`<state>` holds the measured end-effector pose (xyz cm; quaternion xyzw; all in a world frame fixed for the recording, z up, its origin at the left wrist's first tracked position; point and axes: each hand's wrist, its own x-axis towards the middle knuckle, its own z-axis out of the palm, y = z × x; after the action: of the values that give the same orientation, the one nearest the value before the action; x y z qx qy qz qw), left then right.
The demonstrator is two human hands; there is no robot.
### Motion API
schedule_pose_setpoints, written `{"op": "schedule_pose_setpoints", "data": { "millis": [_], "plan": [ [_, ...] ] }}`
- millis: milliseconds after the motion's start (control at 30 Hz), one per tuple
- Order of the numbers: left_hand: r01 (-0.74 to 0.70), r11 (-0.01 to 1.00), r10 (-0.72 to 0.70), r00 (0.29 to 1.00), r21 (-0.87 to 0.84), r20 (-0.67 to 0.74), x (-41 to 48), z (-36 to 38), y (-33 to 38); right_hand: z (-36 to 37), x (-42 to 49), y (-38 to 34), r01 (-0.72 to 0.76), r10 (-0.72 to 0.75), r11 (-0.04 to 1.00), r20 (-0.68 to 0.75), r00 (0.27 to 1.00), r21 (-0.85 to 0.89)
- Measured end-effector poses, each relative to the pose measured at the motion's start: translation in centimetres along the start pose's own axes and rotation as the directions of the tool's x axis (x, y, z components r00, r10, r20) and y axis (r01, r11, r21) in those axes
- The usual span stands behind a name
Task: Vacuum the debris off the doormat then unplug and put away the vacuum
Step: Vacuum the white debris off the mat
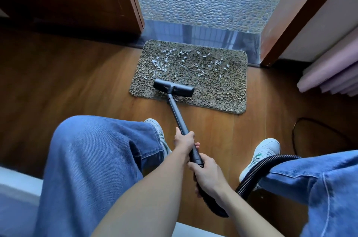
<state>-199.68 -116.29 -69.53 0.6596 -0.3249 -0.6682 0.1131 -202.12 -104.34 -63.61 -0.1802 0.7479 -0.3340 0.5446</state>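
Treat the task as barely begun. The doormat (219, 89) lies on the wooden floor (87, 81) against the door threshold, and the pale debris (174, 60) is spread across its far half, with a few flecks close to the tool. The floor head (173, 88) rests on the near strip of the doormat, left of centre, just short of the nearest flecks; that near strip looks largely free of debris. You therefore have almost the whole scatter left to collect, and the unplugging and stowing steps are not yet started. The vacuum body and the plug are out of view, so you cannot confirm their position; a dark loop on the floor at the right edge (296, 130) is probably the cord. Your left grip (184, 140) is the forward one, with its fingers wrapped round the wand (177, 114) and the forearm reaching out between your knees. Your right grip (208, 175) sits just behind it, curled round the rear end of the wand where the ribbed hose (257, 171) joins. The hose curves away to the right past your right leg. Both wrists run in line with the wand, which slopes down and forward to the floor head.
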Motion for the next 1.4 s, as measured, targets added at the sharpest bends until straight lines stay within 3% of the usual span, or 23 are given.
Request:
{"op": "schedule_pose_setpoints", "data": {
  "millis": [933, 1400],
  "plan": [
    [0.077, 0.997, -0.077, 0.997, 0.024, -0.003, -2.6, 0.0, -3.7, -0.5, -3.6, 2.1, -0.068, 0.068, 0.998, 0.053, 0.996, 0.006],
    [0.034, 0.999, -0.034, 0.999, -0.009, -0.006, 0.6, 1.1, 0.1, -0.8, -0.1, -0.7, -0.044, 0.044, 0.998, -0.003, 0.999, 0.042]
  ]
}}
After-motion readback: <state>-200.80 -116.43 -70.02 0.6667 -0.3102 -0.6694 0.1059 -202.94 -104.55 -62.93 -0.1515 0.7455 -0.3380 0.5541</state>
